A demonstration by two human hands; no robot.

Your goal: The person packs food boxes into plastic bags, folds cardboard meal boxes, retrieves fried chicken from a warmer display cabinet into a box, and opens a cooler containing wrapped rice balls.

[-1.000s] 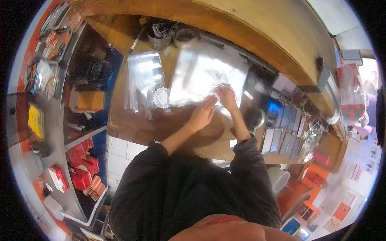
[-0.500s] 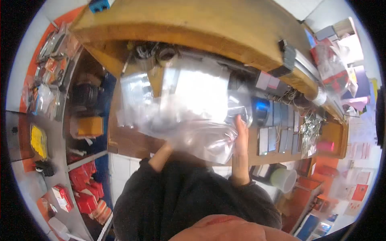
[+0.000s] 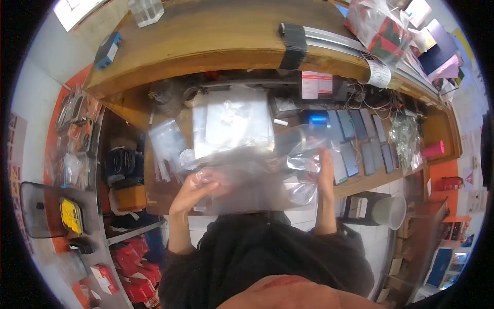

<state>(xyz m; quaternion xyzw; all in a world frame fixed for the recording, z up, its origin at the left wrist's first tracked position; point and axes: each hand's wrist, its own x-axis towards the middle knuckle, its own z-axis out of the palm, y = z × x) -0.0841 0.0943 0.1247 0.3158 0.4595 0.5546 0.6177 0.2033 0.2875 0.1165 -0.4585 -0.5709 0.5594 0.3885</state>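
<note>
A large clear plastic bag (image 3: pixel 247 177) is stretched between my two hands in front of my body, partly smeared by motion. My left hand (image 3: pixel 198 189) is closed on its left side, with plastic bunched at the fingers. On the right, my right hand (image 3: pixel 325 172) grips the crinkled, shiny end, its fingers partly hidden behind the film. Beyond the bag, a bright white sheet-like stack (image 3: pixel 231 121) lies on the wooden desk. Small clear plastic bags (image 3: pixel 167 141) lie to its left, above my left hand.
Several phones (image 3: pixel 366 131) lie in rows on the right of the desk, beside tangled cables (image 3: pixel 363 98) and a heap of clear wrappers (image 3: pixel 406 139). A raised wooden shelf (image 3: pixel 206 51) crosses the far side. A whitish bin (image 3: pixel 392 212) stands at lower right.
My hands have moved apart, spreading the bag wider. My left hand has come into clearer view at its left side. The camera view has shifted, showing more of the shelf top.
</note>
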